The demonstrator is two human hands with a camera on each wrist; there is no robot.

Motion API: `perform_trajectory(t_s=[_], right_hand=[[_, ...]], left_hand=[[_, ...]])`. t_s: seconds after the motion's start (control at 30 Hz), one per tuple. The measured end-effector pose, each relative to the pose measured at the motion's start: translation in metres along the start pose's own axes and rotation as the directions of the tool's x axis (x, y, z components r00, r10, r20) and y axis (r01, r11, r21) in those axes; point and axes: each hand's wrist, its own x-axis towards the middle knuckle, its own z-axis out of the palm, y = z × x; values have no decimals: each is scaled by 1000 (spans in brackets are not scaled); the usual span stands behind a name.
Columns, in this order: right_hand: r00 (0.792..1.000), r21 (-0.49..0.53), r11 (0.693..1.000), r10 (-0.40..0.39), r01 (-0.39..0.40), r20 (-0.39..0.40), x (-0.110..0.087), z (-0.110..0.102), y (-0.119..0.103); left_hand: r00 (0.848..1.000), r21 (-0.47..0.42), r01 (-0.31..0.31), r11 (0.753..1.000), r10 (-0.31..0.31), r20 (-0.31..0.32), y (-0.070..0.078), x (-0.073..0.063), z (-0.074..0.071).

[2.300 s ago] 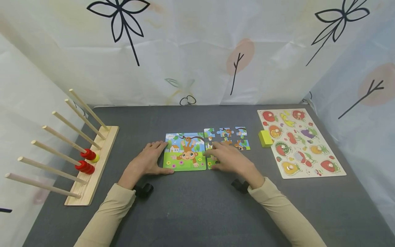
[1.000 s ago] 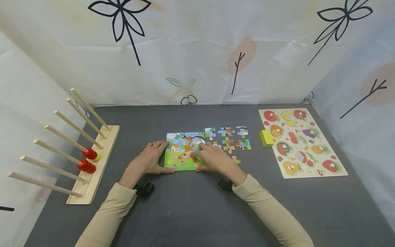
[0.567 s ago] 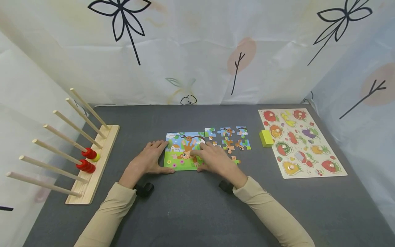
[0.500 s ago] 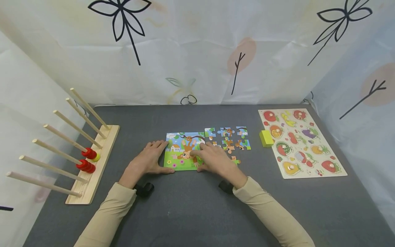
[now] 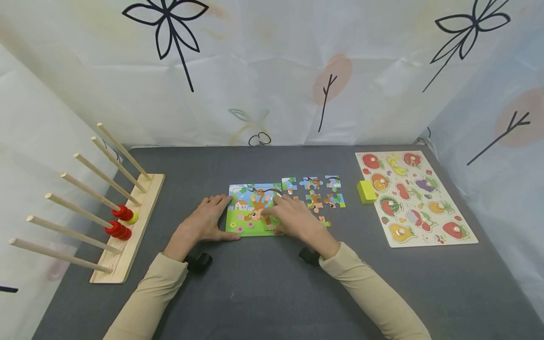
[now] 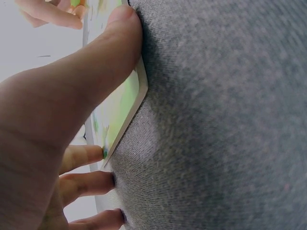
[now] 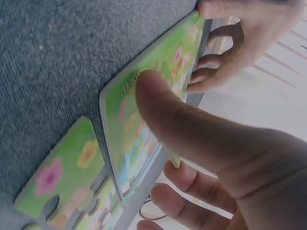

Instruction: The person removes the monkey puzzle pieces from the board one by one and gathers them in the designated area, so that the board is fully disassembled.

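A monkey picture puzzle board point(image 5: 238, 226) lies flat on the table. My left hand point(image 5: 206, 219) is at its left side, thumb along the front edge and index fingertip at the left edge, fingers spread. Over the board's right part, my right hand point(image 5: 297, 217) pinches a small green puzzle piece point(image 7: 175, 160) between thumb and fingers, mostly hidden by them. Several loose puzzle pieces point(image 5: 333, 200) lie right of the board. In the right wrist view, a piece with pink and yellow flowers point(image 7: 72, 163) rests beside the board's corner.
To the left stands a wooden peg rack point(image 5: 140, 198) with red and yellow rings on two pegs. A yellow block point(image 5: 366, 192) sits at the edge of a fruit puzzle board point(image 5: 393, 231) on the right. Fabric walls border the table at the back and sides.
My right hand has moved left from the loose pieces onto the board's right part, with the green puzzle piece in its fingers. Lately it has barely shifted. My left hand stays put.
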Motion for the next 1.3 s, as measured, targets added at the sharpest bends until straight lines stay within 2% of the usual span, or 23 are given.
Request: perform_trajectory(t_s=[0.27, 0.43, 0.7, 0.97, 1.3], right_hand=[[998, 98, 994, -41, 45, -49, -17, -11, 18], [997, 97, 994, -42, 48, -63, -35, -16, 38], [999, 107, 994, 38, -35, -29, -62, -16, 71], [993, 73, 990, 119, -120, 21, -86, -14, 102], [984, 91, 983, 148, -157, 98, -101, -9, 121]], left_hand=[[1000, 2, 9, 1000, -9, 0, 0, 0, 0], [1000, 3, 14, 1000, -14, -1, 0, 0, 0], [1000, 4, 7, 1000, -7, -9, 1, -1, -1], [1000, 3, 13, 1000, -13, 2, 3, 0, -1], [1000, 9, 14, 1000, -14, 1, 2, 0, -1]])
